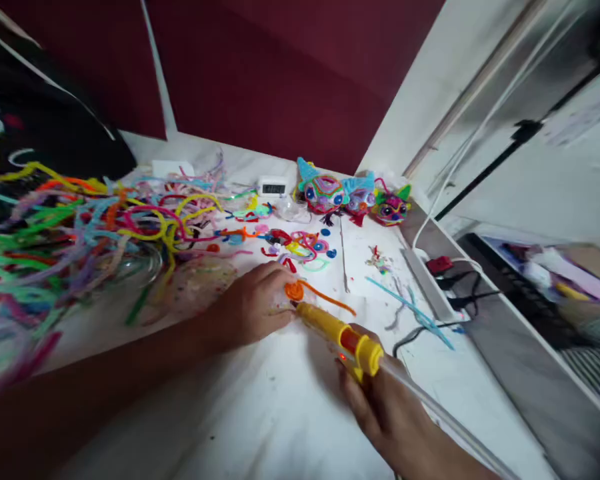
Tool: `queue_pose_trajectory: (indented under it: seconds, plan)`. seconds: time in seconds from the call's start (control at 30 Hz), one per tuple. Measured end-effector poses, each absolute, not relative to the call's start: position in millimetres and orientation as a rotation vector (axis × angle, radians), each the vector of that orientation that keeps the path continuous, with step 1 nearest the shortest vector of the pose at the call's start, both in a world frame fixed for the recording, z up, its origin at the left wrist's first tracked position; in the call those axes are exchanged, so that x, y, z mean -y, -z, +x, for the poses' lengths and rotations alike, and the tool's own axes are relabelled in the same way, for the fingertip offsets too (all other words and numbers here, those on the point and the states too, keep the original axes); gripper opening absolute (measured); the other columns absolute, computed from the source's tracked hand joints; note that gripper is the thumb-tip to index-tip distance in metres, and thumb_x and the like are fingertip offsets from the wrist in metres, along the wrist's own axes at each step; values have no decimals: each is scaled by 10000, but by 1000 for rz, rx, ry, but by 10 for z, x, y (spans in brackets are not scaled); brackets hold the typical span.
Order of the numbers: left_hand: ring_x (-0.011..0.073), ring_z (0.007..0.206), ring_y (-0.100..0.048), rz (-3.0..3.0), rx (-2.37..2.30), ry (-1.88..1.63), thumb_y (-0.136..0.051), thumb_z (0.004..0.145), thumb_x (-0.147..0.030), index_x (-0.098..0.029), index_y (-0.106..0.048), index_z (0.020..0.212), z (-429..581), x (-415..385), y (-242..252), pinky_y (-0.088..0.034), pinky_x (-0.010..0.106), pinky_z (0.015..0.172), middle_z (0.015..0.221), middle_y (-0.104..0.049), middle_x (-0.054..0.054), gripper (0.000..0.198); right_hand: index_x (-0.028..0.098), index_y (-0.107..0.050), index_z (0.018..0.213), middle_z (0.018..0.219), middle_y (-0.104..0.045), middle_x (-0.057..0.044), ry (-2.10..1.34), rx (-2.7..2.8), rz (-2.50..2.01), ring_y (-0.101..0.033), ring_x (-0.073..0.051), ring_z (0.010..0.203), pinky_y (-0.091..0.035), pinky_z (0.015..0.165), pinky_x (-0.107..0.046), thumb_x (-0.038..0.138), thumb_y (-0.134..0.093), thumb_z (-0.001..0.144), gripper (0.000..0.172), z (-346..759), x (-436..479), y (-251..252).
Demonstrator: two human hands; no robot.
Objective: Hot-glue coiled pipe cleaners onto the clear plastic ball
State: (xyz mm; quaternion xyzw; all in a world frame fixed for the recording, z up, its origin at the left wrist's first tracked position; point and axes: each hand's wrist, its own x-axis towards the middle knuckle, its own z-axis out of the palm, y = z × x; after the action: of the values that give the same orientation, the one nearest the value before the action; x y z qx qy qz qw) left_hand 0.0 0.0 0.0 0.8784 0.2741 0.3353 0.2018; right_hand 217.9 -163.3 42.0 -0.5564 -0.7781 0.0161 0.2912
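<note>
Gripping the yellow glue gun [325, 325] in my right hand [387, 400], I'd dab sparingly and angle its nozzle [295, 304] away from skin; the orange coil [295, 291] sits just beside that tip, at my bent left hand [260, 303], whose pinch I can't make out from afar.

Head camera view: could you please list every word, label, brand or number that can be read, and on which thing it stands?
No text can be read with certainty.
White digital display: dark digits, too small and blurred to read.
Black item at far left: white markings, no legible letters.
Yellow glue gun: no lettering I can make out.
</note>
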Motion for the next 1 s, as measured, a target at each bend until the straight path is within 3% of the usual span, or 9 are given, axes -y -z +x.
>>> queue_pose_trajectory:
  seconds: [0.17, 0.37, 0.8, 1.0]
  plan:
    - [252, 1103, -640, 2465, -756, -960, -682, 825, -239, -207, -615, 1138, 19, -23, -1, -505, 379, 977, 1173, -652, 59, 322, 229, -546, 971, 760, -693, -22, -166, 2021, -1538, -715, -181, 618, -565, 530, -243, 179, -445, 991, 114, 2180, 1618, -445]
    - [256, 1113, -644, 2480, -738, -959, -673, 824, -223, -210, -602, 1148, -5, -24, -14, -511, 372, 982, 1181, -652, 56, 332, 215, -498, 1215, 986, -727, -66, -79, 2071, -1503, -735, -195, 705, -590, 594, -271, 166, -448, 1007, 219, 2144, 1628, -409]
    - [244, 1128, -640, 2488, -724, -950, -652, 825, -214, -220, -590, 1163, -12, -28, -21, -510, 357, 995, 1203, -645, 52, 344, 213, -473, 1261, 824, -628, -11, -135, 2074, -1493, -666, -182, 625, -575, 575, -266, 158, -444, 1007, 261, 2138, 1561, -446]
    - [244, 1103, -653, 2495, -732, -959, -654, 796, -190, -226, -596, 1154, -5, -45, 2, -526, 356, 971, 1189, -654, 48, 364, 203, -446, 1299, 907, -651, -34, -121, 2098, -1508, -682, -178, 683, -589, 642, -267, 165, -454, 1013, 289, 2150, 1553, -438]
